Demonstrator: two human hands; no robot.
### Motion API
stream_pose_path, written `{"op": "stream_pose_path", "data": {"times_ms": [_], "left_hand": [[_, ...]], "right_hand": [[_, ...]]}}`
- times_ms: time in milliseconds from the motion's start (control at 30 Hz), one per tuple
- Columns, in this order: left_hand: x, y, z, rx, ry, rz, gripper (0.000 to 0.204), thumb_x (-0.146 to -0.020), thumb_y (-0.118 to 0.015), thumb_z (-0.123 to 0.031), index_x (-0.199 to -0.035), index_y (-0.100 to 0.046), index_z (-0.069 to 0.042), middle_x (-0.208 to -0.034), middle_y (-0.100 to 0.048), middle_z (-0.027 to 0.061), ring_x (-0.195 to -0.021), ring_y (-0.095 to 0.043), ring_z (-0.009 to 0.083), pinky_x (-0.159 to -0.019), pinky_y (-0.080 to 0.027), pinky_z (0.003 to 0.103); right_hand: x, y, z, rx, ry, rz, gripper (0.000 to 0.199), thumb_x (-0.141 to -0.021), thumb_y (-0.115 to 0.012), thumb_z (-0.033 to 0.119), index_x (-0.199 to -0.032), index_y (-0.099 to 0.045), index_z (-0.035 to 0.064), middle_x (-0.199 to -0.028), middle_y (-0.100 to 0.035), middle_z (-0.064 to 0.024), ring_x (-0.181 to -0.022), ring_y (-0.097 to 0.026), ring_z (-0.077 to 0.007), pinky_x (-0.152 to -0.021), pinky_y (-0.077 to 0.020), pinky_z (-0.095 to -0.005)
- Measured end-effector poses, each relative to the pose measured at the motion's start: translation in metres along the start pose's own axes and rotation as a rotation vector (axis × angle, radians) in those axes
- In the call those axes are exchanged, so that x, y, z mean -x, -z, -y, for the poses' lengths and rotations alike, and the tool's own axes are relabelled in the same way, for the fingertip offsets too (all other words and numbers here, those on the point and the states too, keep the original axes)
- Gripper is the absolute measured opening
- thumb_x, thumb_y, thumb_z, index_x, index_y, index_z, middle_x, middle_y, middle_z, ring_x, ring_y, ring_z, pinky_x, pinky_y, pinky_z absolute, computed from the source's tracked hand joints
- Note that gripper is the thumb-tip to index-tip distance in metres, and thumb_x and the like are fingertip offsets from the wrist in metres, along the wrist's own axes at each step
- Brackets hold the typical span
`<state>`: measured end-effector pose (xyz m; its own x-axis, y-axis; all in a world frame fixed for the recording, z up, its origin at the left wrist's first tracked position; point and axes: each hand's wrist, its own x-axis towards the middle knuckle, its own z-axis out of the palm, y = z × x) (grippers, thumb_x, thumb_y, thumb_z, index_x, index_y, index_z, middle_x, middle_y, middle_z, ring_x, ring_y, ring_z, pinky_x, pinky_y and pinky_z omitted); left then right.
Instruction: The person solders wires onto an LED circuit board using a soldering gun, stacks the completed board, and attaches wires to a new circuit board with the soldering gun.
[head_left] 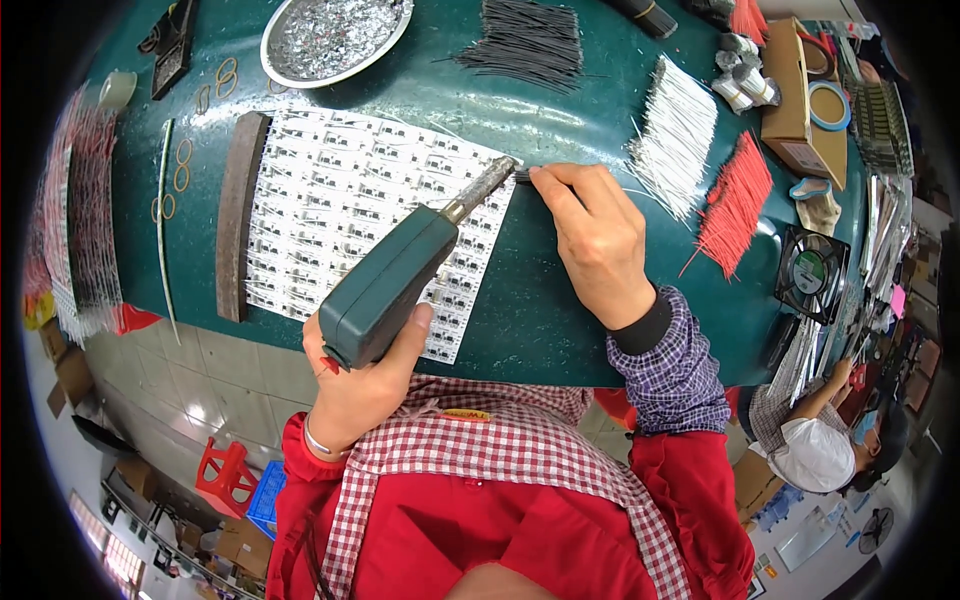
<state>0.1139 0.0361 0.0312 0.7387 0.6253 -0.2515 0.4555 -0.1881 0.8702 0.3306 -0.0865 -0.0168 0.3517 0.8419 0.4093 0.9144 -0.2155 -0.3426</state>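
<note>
Left hand (355, 385) is gripping the chunky green soldering gun (395, 285) by its body, tip at the circuit-board sheet's (350, 215) edge on the table (560, 310). Right-hand fingers (555, 190) are pinching a thin, floppy-looking wire there.

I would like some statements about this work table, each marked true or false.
1. The left hand grips a green soldering gun. True.
2. The right hand rests on the metal dish. False: it pinches a thin wire at the gun's tip, over the white panel of small circuit boards.
3. A bundle of red wires lies right of the white wires. True.
4. The dish holds red wires. False: it holds silvery scraps.
5. The table is yellow. False: it is dark green.
</note>
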Motion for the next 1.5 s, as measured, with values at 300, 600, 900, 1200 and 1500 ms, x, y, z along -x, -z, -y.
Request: {"op": "stream_pose_path", "data": {"times_ms": [300, 600, 900, 1200, 1500], "left_hand": [[-0.001, 0.000, 0.005, -0.054, -0.209, -0.122, 0.013, -0.080, -0.075, -0.005, -0.093, -0.073, -0.004, -0.081, -0.068, 0.0078, -0.062, -0.063, 0.0216, -0.058, -0.048, 0.030], [0.006, 0.005, 0.009, -0.022, -0.212, -0.159, 0.017, -0.080, -0.075, -0.007, -0.095, -0.071, 0.000, -0.082, -0.069, 0.0107, -0.064, -0.066, 0.0221, -0.059, -0.051, 0.031], [0.010, 0.007, 0.012, -0.024, -0.186, -0.104, 0.017, -0.079, -0.075, -0.006, -0.093, -0.071, 0.001, -0.081, -0.070, 0.0096, -0.066, -0.066, 0.0206, -0.064, -0.052, 0.030], [0.006, 0.007, 0.007, 0.122, -0.055, -0.041, 0.022, -0.078, -0.073, 0.001, -0.098, -0.068, 0.006, -0.086, -0.067, 0.0125, -0.072, -0.064, 0.0176, -0.064, -0.051, 0.029], [0.003, 0.008, 0.000, 0.049, -0.130, -0.009, 0.020, -0.078, -0.072, 0.002, -0.096, -0.068, 0.006, -0.084, -0.065, 0.0119, -0.067, -0.061, 0.0170, -0.060, -0.049, 0.028]], "right_hand": [[0.000, 0.000, 0.002, 0.021, -0.006, 0.002, 0.029, -0.069, -0.065, -0.006, -0.098, -0.066, -0.0013, -0.094, -0.062, -0.0083, -0.081, -0.062, -0.0222, -0.065, -0.0535, -0.0301], [0.002, 0.001, 0.006, -0.050, 0.045, -0.153, 0.030, -0.069, -0.066, -0.006, -0.098, -0.065, -0.0016, -0.092, -0.062, -0.0100, -0.078, -0.060, -0.0248, -0.064, -0.0509, -0.0324], [0.015, -0.003, 0.007, -0.075, 0.008, -0.056, 0.032, -0.069, -0.066, -0.006, -0.101, -0.067, -0.0025, -0.092, -0.063, -0.0099, -0.076, -0.060, -0.0233, -0.061, -0.0514, -0.0315], [0.015, -0.003, 0.009, -0.049, 0.001, -0.039, 0.032, -0.069, -0.067, -0.005, -0.101, -0.067, -0.0026, -0.092, -0.063, -0.0093, -0.077, -0.060, -0.0225, -0.061, -0.0522, -0.0308], [0.014, -0.001, 0.010, -0.026, 0.009, -0.033, 0.032, -0.068, -0.067, -0.004, -0.101, -0.066, -0.0020, -0.090, -0.061, -0.0086, -0.076, -0.060, -0.0220, -0.059, -0.0517, -0.0302]]}}
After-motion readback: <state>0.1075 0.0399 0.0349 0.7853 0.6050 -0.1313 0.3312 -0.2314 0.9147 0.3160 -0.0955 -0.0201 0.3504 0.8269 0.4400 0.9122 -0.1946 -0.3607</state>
